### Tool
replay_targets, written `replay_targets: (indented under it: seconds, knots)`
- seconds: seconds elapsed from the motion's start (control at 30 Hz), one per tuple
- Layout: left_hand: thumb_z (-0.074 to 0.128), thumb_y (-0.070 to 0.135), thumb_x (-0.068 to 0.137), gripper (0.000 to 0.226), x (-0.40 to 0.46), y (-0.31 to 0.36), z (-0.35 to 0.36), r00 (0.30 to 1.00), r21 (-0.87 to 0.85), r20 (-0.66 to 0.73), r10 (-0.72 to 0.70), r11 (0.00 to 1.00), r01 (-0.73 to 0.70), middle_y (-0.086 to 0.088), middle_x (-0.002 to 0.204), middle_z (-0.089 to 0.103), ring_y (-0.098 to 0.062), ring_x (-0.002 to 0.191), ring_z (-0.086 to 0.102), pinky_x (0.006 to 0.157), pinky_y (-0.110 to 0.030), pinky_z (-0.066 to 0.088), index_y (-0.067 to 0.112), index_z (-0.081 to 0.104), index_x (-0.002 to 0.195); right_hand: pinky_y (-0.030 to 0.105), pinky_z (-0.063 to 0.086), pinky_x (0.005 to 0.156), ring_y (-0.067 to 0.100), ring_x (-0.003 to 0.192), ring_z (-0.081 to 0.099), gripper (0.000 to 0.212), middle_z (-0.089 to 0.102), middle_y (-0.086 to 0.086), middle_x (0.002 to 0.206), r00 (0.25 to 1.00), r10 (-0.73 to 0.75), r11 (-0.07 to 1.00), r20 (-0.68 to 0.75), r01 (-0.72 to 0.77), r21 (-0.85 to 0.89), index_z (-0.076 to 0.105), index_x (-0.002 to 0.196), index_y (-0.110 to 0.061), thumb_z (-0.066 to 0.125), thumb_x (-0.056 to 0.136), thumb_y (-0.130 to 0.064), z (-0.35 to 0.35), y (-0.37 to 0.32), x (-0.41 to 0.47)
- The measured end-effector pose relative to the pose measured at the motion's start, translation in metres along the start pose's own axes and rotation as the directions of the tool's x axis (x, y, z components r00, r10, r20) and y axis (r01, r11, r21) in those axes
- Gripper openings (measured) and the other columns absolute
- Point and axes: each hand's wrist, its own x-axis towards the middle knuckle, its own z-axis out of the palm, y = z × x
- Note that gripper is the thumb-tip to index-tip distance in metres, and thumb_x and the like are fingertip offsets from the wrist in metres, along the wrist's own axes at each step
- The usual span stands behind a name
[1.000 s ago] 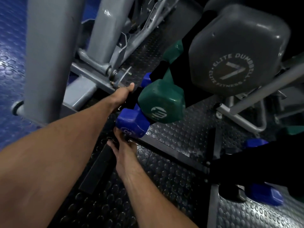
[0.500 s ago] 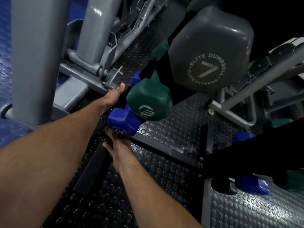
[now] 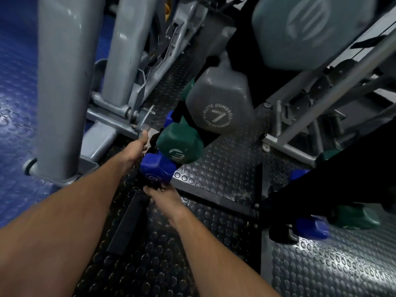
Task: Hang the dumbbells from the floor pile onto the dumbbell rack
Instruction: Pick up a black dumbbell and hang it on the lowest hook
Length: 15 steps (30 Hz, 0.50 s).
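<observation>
A blue dumbbell [image 3: 157, 171] sits at the bottom of the black dumbbell rack [image 3: 211, 137], below a green dumbbell marked 3 [image 3: 180, 146] and a grey one marked 7 [image 3: 218, 108]. My left hand [image 3: 137, 146] reaches in behind the blue dumbbell's near head at its handle, thumb up; its fingers are hidden. My right hand [image 3: 162, 196] holds the underside of that near head with curled fingers. A larger grey dumbbell [image 3: 310, 28] hangs blurred at the top.
Grey machine posts [image 3: 62, 86] and their base frame stand close on the left. On the right, the rack's other side carries a blue dumbbell [image 3: 310, 228] and a green one [image 3: 355, 217]. Studded rubber floor [image 3: 171, 264] lies below, with a grey bench frame [image 3: 321, 116] behind.
The view has pulled back and tilted up, bringing a larger grey dumbbell into sight. Both hands stay at the blue dumbbell in the rack's lowest place; my right fingers have closed under its head.
</observation>
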Motion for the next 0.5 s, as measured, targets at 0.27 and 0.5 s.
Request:
replay_targets:
  seconds: [0.27, 0.5]
  knots:
    - [0.039, 0.078, 0.092, 0.084, -0.124, 0.029, 0.012, 0.997, 0.1, -0.08, -0.009, 0.995, 0.017, -0.013, 0.115, 0.072, -0.03, 0.102, 0.068, 0.092, -0.041, 0.054, 0.006, 0.065, 0.127, 0.013, 0.039, 0.049, 0.001, 0.071, 0.057, 0.082, 0.065, -0.007, 0.101, 1.0, -0.016, 0.95, 0.006, 0.017, -0.312, 0.035, 0.155, -0.016, 0.068, 0.091, -0.056, -0.056, -0.015, -0.092]
    - [0.038, 0.09, 0.081, 0.088, -0.255, 0.059, 0.027, 0.981, 0.421, -0.073, 0.181, 0.897, -0.134, -0.006, 0.127, 0.068, -0.026, 0.119, 0.062, 0.109, -0.037, 0.042, 0.02, 0.07, 0.124, 0.03, 0.054, 0.094, 0.011, 0.112, 0.064, 0.08, 0.063, -0.006, 0.129, 0.995, -0.099, 0.939, -0.024, 0.085, -0.332, 0.039, 0.153, -0.024, 0.067, 0.089, -0.062, -0.118, -0.036, -0.202]
